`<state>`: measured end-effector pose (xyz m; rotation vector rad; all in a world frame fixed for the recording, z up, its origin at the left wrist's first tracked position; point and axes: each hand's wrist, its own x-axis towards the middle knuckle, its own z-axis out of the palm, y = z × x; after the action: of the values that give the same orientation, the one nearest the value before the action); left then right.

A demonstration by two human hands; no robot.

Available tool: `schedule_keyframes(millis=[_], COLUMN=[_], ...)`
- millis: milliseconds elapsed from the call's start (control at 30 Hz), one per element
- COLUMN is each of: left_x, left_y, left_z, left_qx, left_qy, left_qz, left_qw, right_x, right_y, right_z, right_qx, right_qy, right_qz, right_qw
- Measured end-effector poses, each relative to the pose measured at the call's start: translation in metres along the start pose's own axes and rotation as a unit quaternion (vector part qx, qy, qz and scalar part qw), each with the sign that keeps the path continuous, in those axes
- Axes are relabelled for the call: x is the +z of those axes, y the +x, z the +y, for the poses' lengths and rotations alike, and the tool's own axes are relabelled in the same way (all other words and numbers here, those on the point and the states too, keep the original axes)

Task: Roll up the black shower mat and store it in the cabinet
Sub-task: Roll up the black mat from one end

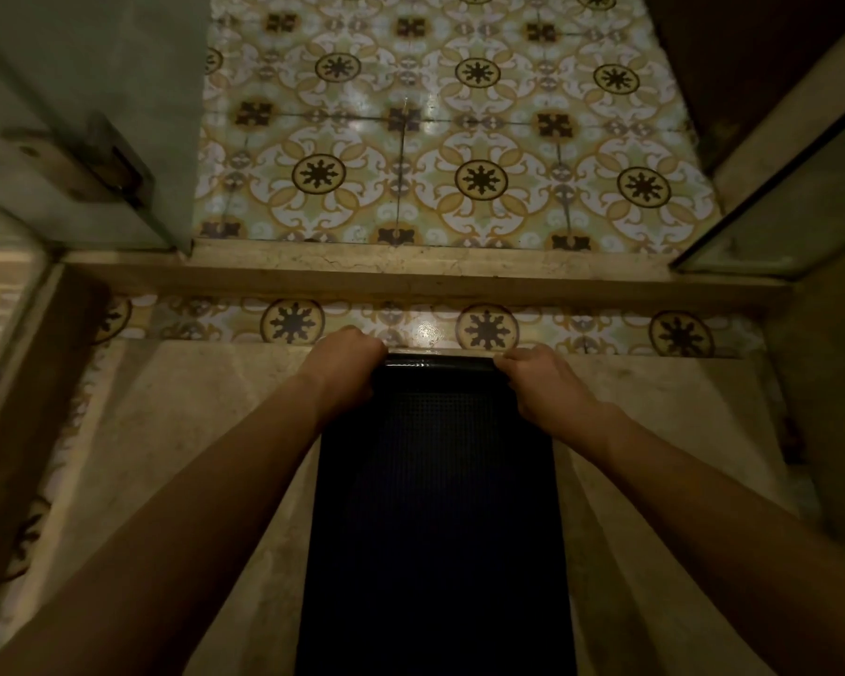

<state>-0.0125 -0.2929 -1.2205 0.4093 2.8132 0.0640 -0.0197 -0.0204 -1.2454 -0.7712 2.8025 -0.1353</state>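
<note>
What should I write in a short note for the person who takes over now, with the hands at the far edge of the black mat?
Left hand: closed on the far left corner of the black textured rubber shower mat.
Right hand: closed on the far right corner.
Mat: flat on the beige stone floor; only its far edge is curled into a first small roll.
Done: rolling just started.
Left: roll it fully toward the body, then store it. No cabinet is in view.
</note>
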Motion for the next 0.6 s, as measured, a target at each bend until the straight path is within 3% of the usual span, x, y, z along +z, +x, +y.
schedule_keyframes(millis=[133,300,500,600], left_x=[0.003,-0.001,0.000,-0.004], left_y=[-0.003,-0.004,-0.008,-0.006], left_z=[0.004,-0.002,0.001,-0.001], left_qx=[0.016,-0.011,-0.025,-0.025], left_qy=[-0.003,-0.041,-0.056,-0.057], left_qz=[0.027,-0.018,0.005,-0.020], left_qw=[1.000,0.999,0.998,0.998], right_x=[-0.004,-0.007,-0.015,-0.020], right_y=[0.001,-0.001,0.001,0.002], right_z=[0.000,0.000,-0.004,-0.006], right_qx=[0.025,0.009,0.035,0.042], right_qy=[0.039,0.028,0.045,0.053], right_qz=[0.004,-0.018,-0.021,-0.011], right_qw=[0.999,0.999,0.998,0.998])
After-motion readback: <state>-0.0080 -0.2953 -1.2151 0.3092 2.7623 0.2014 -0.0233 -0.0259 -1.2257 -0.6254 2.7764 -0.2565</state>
